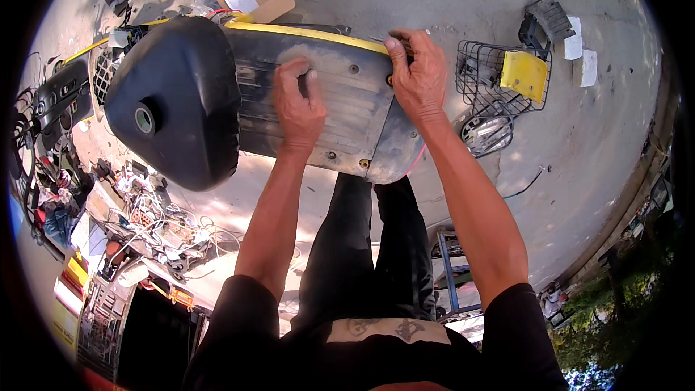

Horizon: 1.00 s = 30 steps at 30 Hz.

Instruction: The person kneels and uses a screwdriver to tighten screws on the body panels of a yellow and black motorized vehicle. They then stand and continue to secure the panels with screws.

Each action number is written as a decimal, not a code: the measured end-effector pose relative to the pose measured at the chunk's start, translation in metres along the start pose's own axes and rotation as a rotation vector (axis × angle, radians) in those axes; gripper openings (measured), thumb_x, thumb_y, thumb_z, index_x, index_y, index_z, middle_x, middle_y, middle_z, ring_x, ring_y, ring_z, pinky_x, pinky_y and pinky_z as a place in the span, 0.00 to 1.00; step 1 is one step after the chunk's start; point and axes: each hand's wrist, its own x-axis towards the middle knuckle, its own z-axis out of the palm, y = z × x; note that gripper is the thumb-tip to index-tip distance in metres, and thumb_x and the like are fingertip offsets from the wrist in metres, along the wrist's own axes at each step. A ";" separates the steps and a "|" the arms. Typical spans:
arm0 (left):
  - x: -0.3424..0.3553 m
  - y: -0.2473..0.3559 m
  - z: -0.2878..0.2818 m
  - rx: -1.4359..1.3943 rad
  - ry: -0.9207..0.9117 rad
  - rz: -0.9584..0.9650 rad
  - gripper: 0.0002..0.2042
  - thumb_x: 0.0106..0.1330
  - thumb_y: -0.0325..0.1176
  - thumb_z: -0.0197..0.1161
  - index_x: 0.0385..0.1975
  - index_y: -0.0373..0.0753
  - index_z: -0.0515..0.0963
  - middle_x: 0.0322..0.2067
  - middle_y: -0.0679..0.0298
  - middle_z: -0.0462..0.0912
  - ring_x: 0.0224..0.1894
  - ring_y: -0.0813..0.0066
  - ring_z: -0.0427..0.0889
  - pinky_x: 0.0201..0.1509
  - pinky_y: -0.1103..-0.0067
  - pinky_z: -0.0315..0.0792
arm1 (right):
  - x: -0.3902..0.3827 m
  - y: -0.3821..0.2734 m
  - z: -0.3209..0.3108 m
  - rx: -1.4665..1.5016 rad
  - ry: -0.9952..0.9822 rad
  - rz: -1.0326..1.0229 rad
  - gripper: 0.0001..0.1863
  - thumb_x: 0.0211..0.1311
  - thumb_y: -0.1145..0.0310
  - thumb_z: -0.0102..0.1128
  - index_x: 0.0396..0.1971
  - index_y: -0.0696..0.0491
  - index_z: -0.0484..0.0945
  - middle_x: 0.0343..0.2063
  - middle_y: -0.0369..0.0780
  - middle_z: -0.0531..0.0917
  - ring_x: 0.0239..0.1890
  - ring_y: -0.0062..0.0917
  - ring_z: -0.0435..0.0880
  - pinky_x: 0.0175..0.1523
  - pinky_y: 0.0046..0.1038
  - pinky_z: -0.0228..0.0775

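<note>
A dusty black panel [340, 112] with ridges, bolt holes and a yellow strip [311, 32] along its far edge lies level in front of me. My right hand [420, 76] is closed at its far right corner, thumb on the end of the yellow strip and fingers bent over the edge. Above the panel's middle, my left hand [298, 101] has its fingers curled toward the thumb. It is slightly blurred, and what it pinches, if anything, cannot be made out. A large black rounded moulded part [177, 101] with a round socket [145, 119] covers the panel's left end.
Beyond the panel stands an open cardboard box [279, 0]. To the right lie a black wire basket [481, 76], a yellow plastic piece [524, 76] and white blocks [585, 65]. Tangled cables and scrap [159, 221] cover the ground at left. A blue metal frame [450, 271] stands beside my legs.
</note>
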 end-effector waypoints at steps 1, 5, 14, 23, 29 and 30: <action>0.001 0.000 0.003 0.035 -0.005 0.035 0.07 0.76 0.26 0.63 0.49 0.32 0.75 0.48 0.54 0.83 0.50 0.60 0.83 0.59 0.68 0.76 | -0.001 -0.007 -0.009 0.113 -0.037 0.093 0.11 0.73 0.61 0.68 0.45 0.53 0.86 0.40 0.39 0.89 0.39 0.32 0.87 0.47 0.35 0.74; -0.007 -0.014 0.002 -0.032 -0.001 -0.203 0.11 0.80 0.33 0.63 0.52 0.32 0.75 0.48 0.54 0.84 0.48 0.62 0.83 0.56 0.68 0.77 | -0.028 -0.026 -0.029 0.664 0.144 0.332 0.16 0.77 0.60 0.65 0.48 0.60 0.82 0.34 0.46 0.88 0.36 0.31 0.86 0.45 0.35 0.79; -0.021 0.006 -0.032 0.002 -0.343 0.133 0.14 0.83 0.33 0.56 0.55 0.30 0.81 0.48 0.56 0.87 0.48 0.67 0.84 0.55 0.72 0.78 | -0.421 0.117 -0.164 0.471 0.065 0.979 0.24 0.76 0.49 0.62 0.50 0.57 0.87 0.31 0.46 0.88 0.35 0.35 0.87 0.47 0.37 0.78; -0.364 0.161 0.069 -0.058 -1.255 -0.333 0.05 0.73 0.27 0.67 0.43 0.33 0.82 0.28 0.70 0.82 0.29 0.83 0.78 0.34 0.83 0.73 | -0.965 0.182 -0.188 0.546 0.816 1.595 0.20 0.68 0.61 0.71 0.44 0.65 0.81 0.28 0.43 0.87 0.26 0.25 0.85 0.32 0.28 0.79; -0.554 0.258 0.139 -0.261 -1.384 -0.932 0.05 0.75 0.21 0.61 0.47 0.33 0.80 0.34 0.60 0.85 0.32 0.68 0.84 0.35 0.74 0.81 | -1.094 0.142 -0.129 0.844 1.553 1.736 0.17 0.75 0.66 0.61 0.51 0.65 0.76 0.28 0.41 0.82 0.21 0.23 0.79 0.23 0.27 0.75; -0.575 0.275 0.148 -0.300 -1.396 -0.958 0.10 0.74 0.20 0.61 0.52 0.30 0.75 0.36 0.56 0.83 0.35 0.65 0.84 0.39 0.71 0.81 | -1.097 0.149 -0.119 0.857 1.635 1.758 0.17 0.77 0.66 0.59 0.53 0.65 0.76 0.27 0.39 0.81 0.20 0.21 0.78 0.22 0.27 0.72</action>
